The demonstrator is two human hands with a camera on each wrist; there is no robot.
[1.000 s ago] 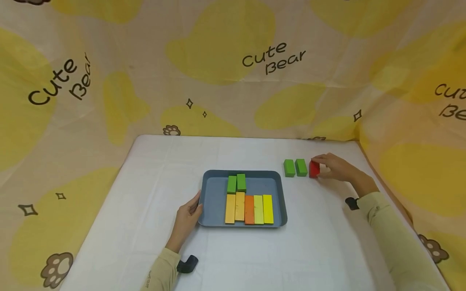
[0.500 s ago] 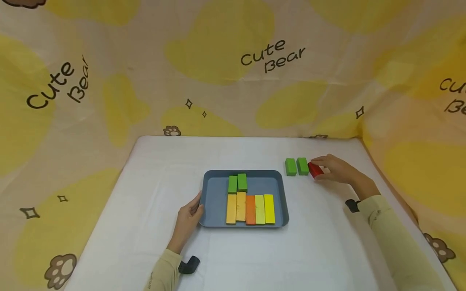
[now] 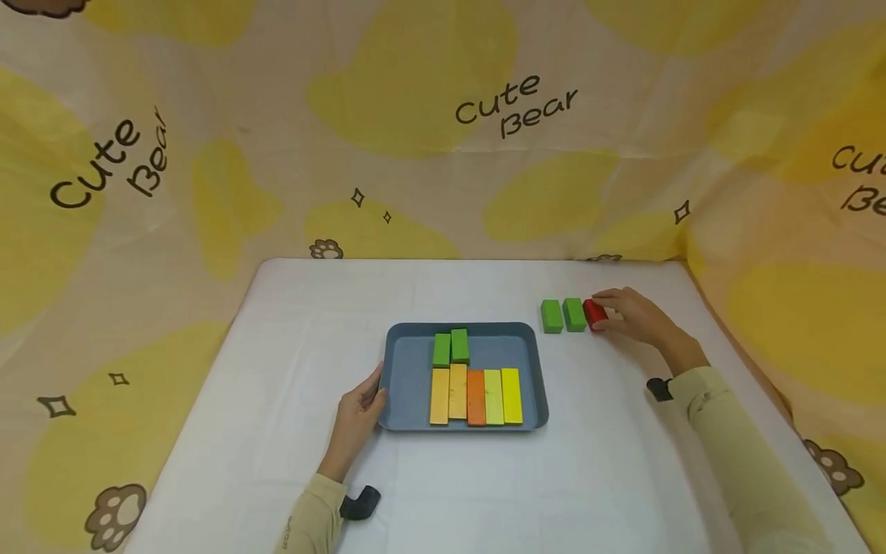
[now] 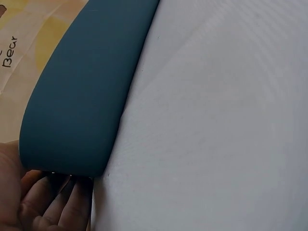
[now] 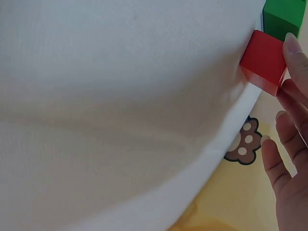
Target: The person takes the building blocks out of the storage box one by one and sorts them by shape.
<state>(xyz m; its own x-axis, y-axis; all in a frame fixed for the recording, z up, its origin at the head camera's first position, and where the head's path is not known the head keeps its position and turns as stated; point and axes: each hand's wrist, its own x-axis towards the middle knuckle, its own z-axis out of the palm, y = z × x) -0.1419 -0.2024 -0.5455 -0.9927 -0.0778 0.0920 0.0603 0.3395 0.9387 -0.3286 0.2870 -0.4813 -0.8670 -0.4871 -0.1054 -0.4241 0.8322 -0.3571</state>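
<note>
On the left, the left hand [image 3: 353, 417] is holding the left side of a blue-grey tray [image 3: 407, 385], its grip closed on the edge; in the left wrist view the fingers are curling against the tray's end. An uneven pull there could be tilting the tray and sending its contents out of line.

Inside, from left to right, two tan blocks [image 3: 439, 396], an orange block [image 3: 476, 398], a lime block [image 3: 493, 398] and a yellow block [image 3: 511, 396] are lying side by side. A pair of small green blocks [image 3: 441, 350] is lying just beyond the tan ones.

Right of the tray, two loose green blocks [image 3: 551, 316] are standing on the white worktop [image 3: 457, 492], a narrow gap between them. Just beside the right one, the red block [image 3: 594, 315] is leaning at a slant. The right hand [image 3: 637, 317] is pinching it, its grip narrowed to the block's width; whether the block is touching the worktop, one cannot tell. With only fingertips bearing on smooth faces, it could be twisting loose, or knocking over its close green neighbour.
</note>
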